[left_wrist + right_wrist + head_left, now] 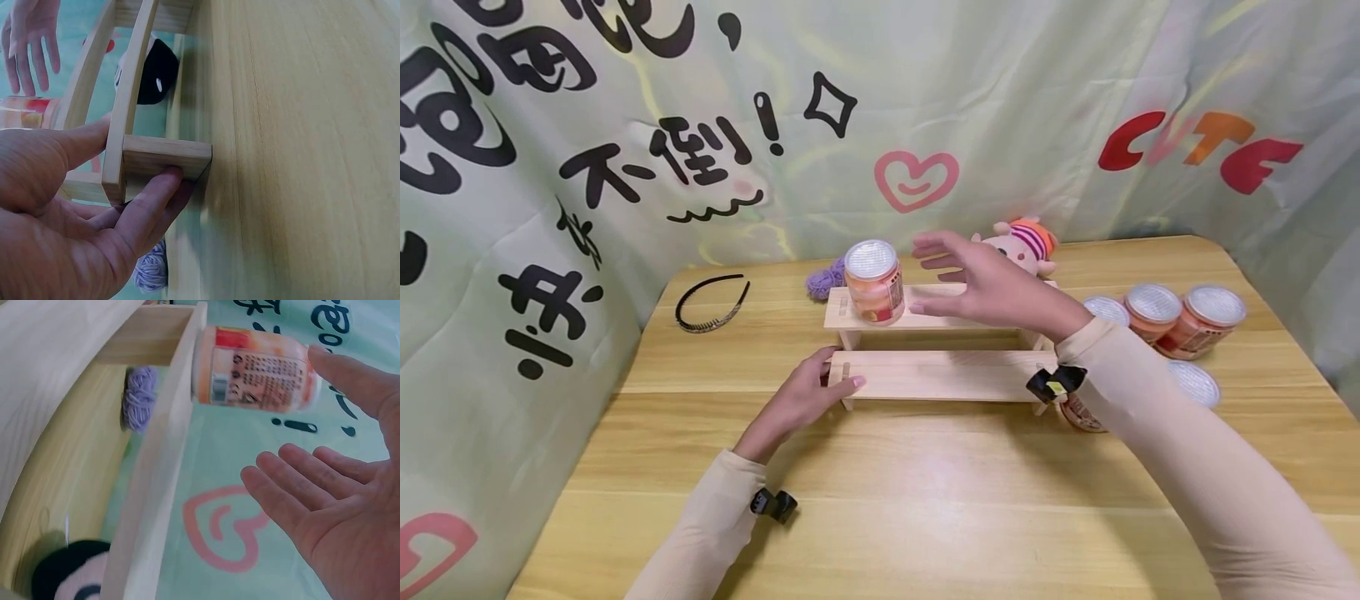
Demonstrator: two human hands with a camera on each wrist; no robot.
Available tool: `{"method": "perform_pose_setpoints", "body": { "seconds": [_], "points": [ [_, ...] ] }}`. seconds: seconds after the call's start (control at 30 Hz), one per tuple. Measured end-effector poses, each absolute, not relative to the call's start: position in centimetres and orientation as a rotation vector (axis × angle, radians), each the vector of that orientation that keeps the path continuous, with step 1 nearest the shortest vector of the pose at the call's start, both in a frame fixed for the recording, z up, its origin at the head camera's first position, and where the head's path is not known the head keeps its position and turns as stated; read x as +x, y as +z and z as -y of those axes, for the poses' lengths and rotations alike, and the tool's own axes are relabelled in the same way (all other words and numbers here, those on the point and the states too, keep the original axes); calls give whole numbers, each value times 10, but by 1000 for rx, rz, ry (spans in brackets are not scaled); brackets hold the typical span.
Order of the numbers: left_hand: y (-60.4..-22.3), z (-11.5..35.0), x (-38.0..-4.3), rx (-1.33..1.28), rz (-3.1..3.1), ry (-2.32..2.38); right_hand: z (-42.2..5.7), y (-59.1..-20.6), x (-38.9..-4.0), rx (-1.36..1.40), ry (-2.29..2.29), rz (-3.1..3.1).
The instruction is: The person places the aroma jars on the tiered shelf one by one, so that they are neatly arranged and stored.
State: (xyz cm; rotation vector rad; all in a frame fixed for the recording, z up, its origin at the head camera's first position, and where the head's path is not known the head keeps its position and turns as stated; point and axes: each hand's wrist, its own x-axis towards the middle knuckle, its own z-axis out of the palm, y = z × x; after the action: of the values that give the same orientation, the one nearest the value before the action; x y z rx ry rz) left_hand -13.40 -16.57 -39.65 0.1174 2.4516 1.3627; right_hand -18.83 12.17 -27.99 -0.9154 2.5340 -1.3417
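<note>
A two-step light wood rack (940,377) stands on the table. My left hand (805,390) grips the left end of its lower step, thumb on top and fingers beneath the board, as the left wrist view shows. On the left part of the upper step sits an upright jar (874,287) with a silvery lid and a peach-orange label. To the right of that jar, my right hand (979,282) hovers with fingers spread and nothing in it. In the right wrist view its thumb tip overlaps the lid end of the jar (262,370).
Several similar jars (1201,323) stand at the right, partly behind my right forearm. Purple yarn (823,282) and a plush toy (1033,240) lie behind the rack. A black headband (707,325) lies back left. A printed curtain (1030,83) hangs behind the table.
</note>
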Motion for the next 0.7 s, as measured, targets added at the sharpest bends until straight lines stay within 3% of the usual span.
{"method": "perform_pose_setpoints", "body": {
  "seconds": [0.3,0.5,0.7],
  "points": [
    [-395,166,-133,102,-2431,1381,-161,-275,-166,-811,-1430,-2577],
    [-396,167,-133,112,-2444,1368,-191,-275,-151,-881,-1419,-2697],
    [-396,166,-133,125,-2430,1386,-223,-277,-135,-718,-1416,-2758]
  ]
}}
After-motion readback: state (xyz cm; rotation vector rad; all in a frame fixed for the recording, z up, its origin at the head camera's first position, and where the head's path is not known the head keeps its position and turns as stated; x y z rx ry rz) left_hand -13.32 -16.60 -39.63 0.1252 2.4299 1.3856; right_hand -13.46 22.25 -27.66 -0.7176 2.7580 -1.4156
